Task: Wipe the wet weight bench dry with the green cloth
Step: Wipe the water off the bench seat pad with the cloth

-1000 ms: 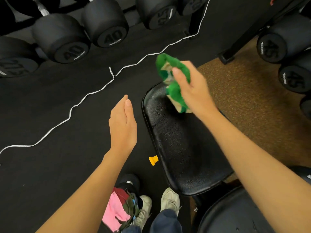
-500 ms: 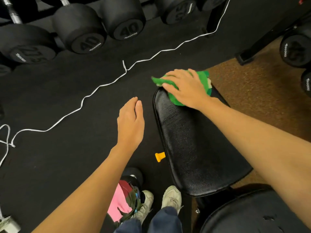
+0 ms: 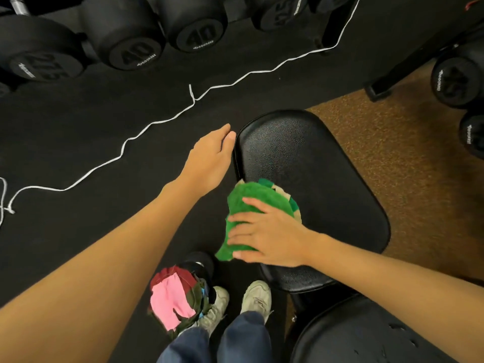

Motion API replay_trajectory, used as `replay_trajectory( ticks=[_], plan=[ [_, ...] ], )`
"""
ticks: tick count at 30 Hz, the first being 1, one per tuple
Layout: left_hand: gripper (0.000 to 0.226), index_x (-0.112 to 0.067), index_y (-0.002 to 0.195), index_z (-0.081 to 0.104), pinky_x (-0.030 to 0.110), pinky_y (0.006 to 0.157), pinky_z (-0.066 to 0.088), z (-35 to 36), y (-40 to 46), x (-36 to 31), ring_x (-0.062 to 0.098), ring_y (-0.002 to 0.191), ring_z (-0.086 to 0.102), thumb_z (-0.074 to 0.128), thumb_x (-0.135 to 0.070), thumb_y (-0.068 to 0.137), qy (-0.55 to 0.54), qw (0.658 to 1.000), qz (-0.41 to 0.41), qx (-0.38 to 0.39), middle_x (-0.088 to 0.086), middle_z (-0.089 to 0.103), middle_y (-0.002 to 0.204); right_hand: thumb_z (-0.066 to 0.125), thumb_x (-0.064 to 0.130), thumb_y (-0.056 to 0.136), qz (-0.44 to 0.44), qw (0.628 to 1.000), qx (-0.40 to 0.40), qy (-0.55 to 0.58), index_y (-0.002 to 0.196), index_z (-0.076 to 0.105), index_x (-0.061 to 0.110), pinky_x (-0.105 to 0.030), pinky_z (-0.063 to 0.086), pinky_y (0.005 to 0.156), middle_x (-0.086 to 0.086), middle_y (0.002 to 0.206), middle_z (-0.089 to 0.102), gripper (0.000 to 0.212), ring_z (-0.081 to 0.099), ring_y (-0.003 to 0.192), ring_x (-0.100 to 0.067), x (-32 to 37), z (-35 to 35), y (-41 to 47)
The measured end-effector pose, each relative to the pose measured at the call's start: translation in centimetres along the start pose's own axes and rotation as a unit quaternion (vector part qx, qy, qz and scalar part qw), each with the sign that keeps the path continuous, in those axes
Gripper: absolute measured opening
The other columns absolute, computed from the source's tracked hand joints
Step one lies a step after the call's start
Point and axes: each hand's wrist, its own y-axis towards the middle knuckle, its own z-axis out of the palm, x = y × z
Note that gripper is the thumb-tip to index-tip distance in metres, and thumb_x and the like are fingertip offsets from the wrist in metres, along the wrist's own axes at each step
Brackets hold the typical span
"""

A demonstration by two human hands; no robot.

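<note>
Green cloth (image 3: 247, 205) lies bunched on the near left edge of the black padded bench (image 3: 314, 174), part of it hanging past that edge over the floor. My right hand (image 3: 269, 237) lies flat on top of the cloth, fingers (image 3: 242, 218) spread and pointing away from the bench toward its left; the grip presses the cloth down on the pad rather than closing into a fist around it. A beige and darker green patch of the cloth shows at its far side, on the bench pad.

My left hand (image 3: 209, 163) is beside the bench's left edge, near its far end, palm down, fingers together and extended; the grip is released and grasps nothing. Whether the fingertips touch the pad edge, I cannot tell.

Bench pad surface: glossy, pebbled texture. A second black pad (image 3: 366, 339) sits nearer to me than the bench, with droplets on it.

Left of the bench, at my feet: a bundle of coloured rags (image 3: 172, 302), pink uppermost, next to my light shoes (image 3: 255, 297). Farther left of the bench, a white cord (image 3: 157, 123) runs across the black rubber floor (image 3: 78, 127). Beyond the bench's far end, dumbbells (image 3: 131, 45) marked 40. Right of the bench, brown carpet (image 3: 408, 166).
</note>
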Motion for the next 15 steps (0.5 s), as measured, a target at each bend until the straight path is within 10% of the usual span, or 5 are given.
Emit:
replay_trajectory(
  ticks=[5,9,15],
  plan=[
    [0.023,-0.039,0.084,0.042,0.033,0.102,0.029,0.9,-0.6,-0.8,0.022,0.125,0.041,0.032,-0.033,0.103,0.037,0.997,-0.010,0.067,-0.019,0.046,0.086,0.041,0.049,0.097,-0.050,0.998,0.028,0.026,0.093,0.072,0.027,-0.038,0.016,0.116,0.014,0.098,0.069,0.038,0.055,0.112,-0.009,2.4,1.2,-2.7],
    [0.044,-0.026,0.143,0.041,0.040,0.118,0.014,0.7,-0.4,-1.0,0.017,0.145,0.020,0.028,-0.039,0.103,0.060,0.994,-0.028,0.091,-0.008,0.039,0.149,0.049,0.044,0.096,-0.084,0.989,0.067,0.103,0.081,0.071,0.018,-0.036,0.024,0.109,0.007,0.084,0.069,0.038,0.058,0.094,-0.015,3.6,-0.2,-3.6],
    [0.046,-0.021,0.132,0.055,0.025,0.099,0.028,0.2,-0.1,-1.8,0.025,0.133,0.039,0.025,-0.041,0.104,0.068,0.992,-0.060,0.086,0.003,0.056,0.135,0.048,0.053,0.090,0.091,0.958,0.009,0.270,0.067,0.056,0.035,-0.020,0.040,0.063,0.014,0.065,0.055,0.030,0.053,0.062,0.001,-0.9,-8.5,-1.9]
  ],
)
